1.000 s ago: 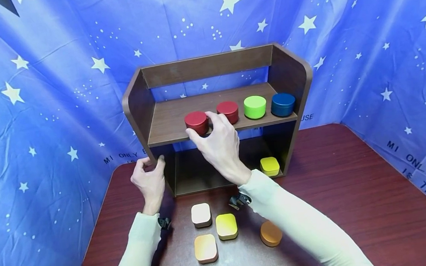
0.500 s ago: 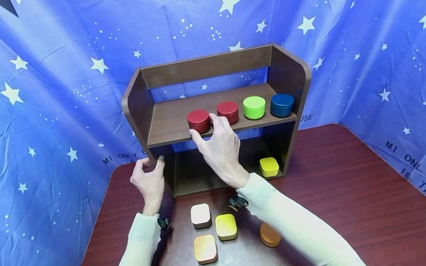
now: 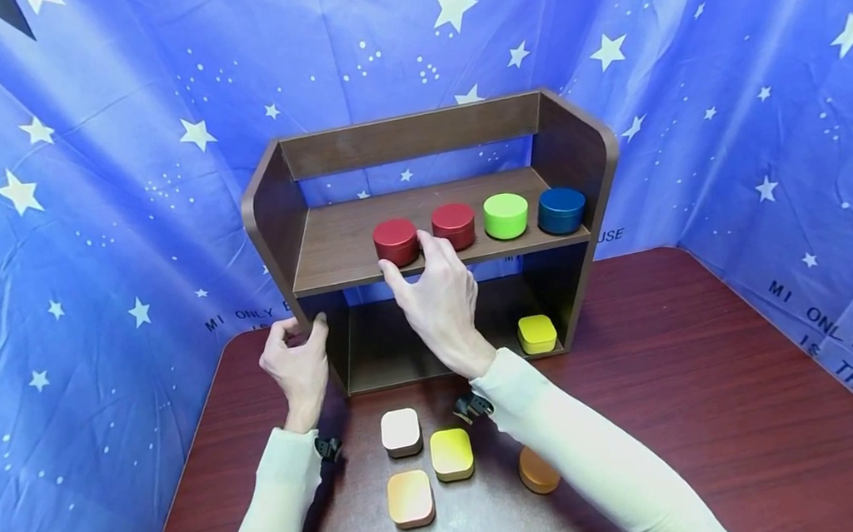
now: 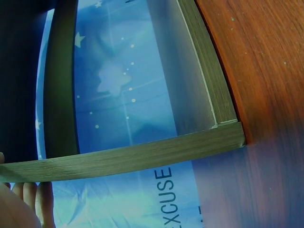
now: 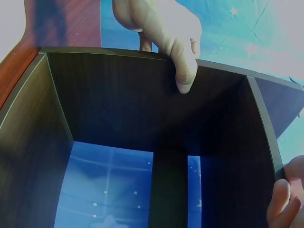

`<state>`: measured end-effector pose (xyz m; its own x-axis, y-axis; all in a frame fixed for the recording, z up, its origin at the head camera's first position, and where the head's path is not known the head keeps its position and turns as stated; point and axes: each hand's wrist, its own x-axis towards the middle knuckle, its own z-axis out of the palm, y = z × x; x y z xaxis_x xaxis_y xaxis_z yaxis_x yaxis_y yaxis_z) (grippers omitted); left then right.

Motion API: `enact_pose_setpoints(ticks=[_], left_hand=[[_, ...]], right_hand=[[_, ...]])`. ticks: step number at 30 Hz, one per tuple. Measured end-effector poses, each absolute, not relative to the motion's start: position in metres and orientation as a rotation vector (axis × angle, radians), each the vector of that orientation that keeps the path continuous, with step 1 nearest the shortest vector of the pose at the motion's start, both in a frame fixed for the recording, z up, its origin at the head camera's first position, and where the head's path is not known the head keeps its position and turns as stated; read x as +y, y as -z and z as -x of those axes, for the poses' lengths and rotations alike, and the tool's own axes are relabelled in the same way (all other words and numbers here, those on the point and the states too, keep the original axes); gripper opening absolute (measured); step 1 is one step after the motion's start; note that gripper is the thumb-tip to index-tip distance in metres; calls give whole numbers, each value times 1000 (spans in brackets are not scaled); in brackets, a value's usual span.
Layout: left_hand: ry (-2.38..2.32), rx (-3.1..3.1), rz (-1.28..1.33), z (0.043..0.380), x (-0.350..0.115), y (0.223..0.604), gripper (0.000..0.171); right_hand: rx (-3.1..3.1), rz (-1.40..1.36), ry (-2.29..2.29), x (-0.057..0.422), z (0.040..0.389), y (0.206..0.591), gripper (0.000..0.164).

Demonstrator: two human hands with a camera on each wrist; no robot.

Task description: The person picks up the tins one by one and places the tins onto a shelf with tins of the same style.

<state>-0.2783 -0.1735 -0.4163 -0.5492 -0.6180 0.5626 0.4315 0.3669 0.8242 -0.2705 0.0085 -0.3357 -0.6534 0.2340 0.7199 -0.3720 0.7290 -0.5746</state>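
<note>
A brown two-tier shelf (image 3: 421, 195) stands on the table. My left hand (image 3: 297, 368) grips its left side panel; in the right wrist view, the left thumb (image 5: 184, 71) lies over the panel's edge. On the front left of the upper tier sits a round red tin (image 3: 396, 243). My right hand (image 3: 441, 307) pinches it, thumb at its front and a finger at its right side. To its right, in a row, are a second red tin (image 3: 453, 226), a green tin (image 3: 505, 215) and a blue tin (image 3: 562, 210).
A yellow square tin (image 3: 537, 334) sits at the lower tier's right end. On the table (image 3: 706, 378) before the shelf lie a white square tin (image 3: 401, 432), another yellow square tin (image 3: 452, 454), an orange square tin (image 3: 411, 498) and a round orange tin (image 3: 538, 470), partly behind my right sleeve.
The left red tin has shifted slightly right along the upper tier with my right hand, then stayed almost still. My left hand has kept its place on the side panel.
</note>
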Motion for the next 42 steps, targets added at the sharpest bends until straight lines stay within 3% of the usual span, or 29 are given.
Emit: enact_pose_setpoints(ticks=[24,42], left_hand=[[1370,-1668,-171,279,-172,417,17],[1391,-1651,-183,284,-175,424,19]], right_hand=[[-1999,-198,-924,22,256,349,51],[-2006,-302,-999,57,224,365,55]])
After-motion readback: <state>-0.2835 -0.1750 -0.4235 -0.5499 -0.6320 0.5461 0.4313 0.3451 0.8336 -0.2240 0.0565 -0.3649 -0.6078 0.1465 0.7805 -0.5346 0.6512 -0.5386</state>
